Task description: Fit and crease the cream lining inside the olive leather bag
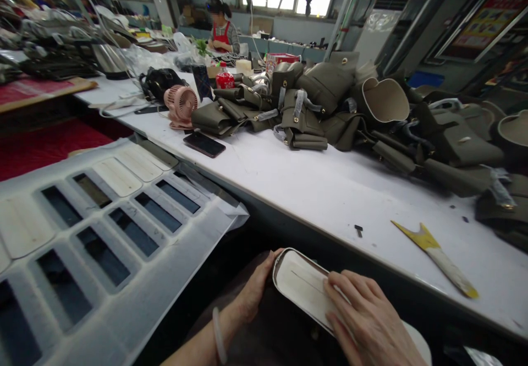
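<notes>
Panel axis: panel [297, 278] long, runs diag. from upper L, by L grip [256, 289], to lower R, under & past R grip [367, 311]; upper-L end points twd bench [289, 184].
Panel look: off-white, flat face, rounded corners, raised pale rim w/ dk brown strip inside at upper-L end; thin dk slit-like line lengthwise down the mid.; lower part mostly covered by R grip.
Panel place: in front of person, just off near edge of bench, btwn both hands; what's underneath too dk to tell.
L grip: clamped on panel's upper-L end at rim, some fingers hidden; pale bangle [218, 333] on wrist.
R grip: fingers laid across panel's face, tips touching it; can't tell if clamped.
Bench top: white; yellow-ended tool [435, 253] w/ notched tip on R, small dk bit [358, 230] near it; phone [204, 145] & pink fan [180, 105] at far L; olive bags [305, 113] piled along back.
Rack: whitish rack [177, 267] on L, rows of rect. openings; pale pcs [117, 176] on its far part.
Co-worker: person [223, 33] in red apron, far back.
</notes>
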Tool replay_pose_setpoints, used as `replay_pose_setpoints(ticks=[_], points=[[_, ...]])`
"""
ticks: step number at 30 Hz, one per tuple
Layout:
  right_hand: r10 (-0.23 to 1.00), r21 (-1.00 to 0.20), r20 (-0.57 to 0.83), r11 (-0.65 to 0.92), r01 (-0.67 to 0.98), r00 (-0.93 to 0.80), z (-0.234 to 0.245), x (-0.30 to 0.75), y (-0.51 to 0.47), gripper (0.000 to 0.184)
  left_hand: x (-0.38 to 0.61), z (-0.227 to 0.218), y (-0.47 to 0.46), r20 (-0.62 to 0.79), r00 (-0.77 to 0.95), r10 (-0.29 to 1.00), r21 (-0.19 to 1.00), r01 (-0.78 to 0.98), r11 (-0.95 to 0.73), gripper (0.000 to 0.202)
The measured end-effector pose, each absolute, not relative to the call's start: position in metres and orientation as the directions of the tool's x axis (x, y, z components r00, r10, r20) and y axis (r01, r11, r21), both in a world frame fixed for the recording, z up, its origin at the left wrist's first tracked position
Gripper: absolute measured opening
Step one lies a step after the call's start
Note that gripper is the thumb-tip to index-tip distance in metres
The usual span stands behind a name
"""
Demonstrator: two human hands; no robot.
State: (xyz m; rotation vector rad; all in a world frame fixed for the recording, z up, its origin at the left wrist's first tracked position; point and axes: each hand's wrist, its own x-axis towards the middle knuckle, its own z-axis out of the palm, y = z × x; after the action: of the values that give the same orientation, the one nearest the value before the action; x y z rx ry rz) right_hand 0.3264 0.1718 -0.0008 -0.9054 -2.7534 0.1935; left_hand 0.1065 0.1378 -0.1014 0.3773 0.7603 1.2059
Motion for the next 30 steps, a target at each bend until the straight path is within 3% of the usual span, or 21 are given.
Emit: replay_pose_setpoints(ticks=[2, 4, 8, 11, 15, 20, 26, 30], points=[[0.598, -0.318, 0.212, 0.790, 0.524, -0.773, -0.002, 0.319, 0.175, 0.012, 0.106, -0.101, 0.139, -0.310, 0.168, 0.936, 0.660, -0.670, 0.338, 0.053], [0.592, -0.375, 0.245, 0.788, 0.488, -0.768, -0.005, 0.312, 0.179, 0.016, 0.107, -0.100, 0.140, -0.290, 0.178, 0.940, 0.664, -0.670, 0.332, 0.054], [0.464, -0.192, 0.224, 0.883, 0.428, -0.857, -0.011, 0.303, 0.186, 0.037, 0.107, -0.103, 0.140, -0.288, 0.116, 0.951, 0.662, -0.693, 0.285, 0.050], [0.352, -0.043, 0.191, 0.935, 0.351, -0.916, -0.013, 0.299, 0.188, 0.038, 0.105, -0.107, 0.139, -0.292, 0.124, 0.948, 0.643, -0.709, 0.291, 0.049], [0.282, -0.011, 0.152, 0.959, 0.284, -0.947, -0.013, 0.296, 0.193, 0.044, 0.102, -0.110, 0.139, -0.284, 0.164, 0.945, 0.641, -0.701, 0.314, 0.053], [0.407, -0.098, 0.038, 0.910, 0.402, -0.912, -0.017, 0.296, 0.196, 0.050, 0.101, -0.111, 0.140, -0.323, 0.171, 0.931, 0.630, -0.695, 0.346, 0.051], [0.518, -0.169, 0.058, 0.848, 0.503, -0.853, -0.023, 0.296, 0.185, 0.047, 0.103, -0.115, 0.140, -0.361, 0.196, 0.912, 0.548, -0.747, 0.377, 0.053], [0.566, -0.226, 0.063, 0.811, 0.540, -0.822, -0.023, 0.294, 0.179, 0.050, 0.100, -0.114, 0.140, -0.379, 0.207, 0.902, 0.567, -0.718, 0.403, 0.052]])
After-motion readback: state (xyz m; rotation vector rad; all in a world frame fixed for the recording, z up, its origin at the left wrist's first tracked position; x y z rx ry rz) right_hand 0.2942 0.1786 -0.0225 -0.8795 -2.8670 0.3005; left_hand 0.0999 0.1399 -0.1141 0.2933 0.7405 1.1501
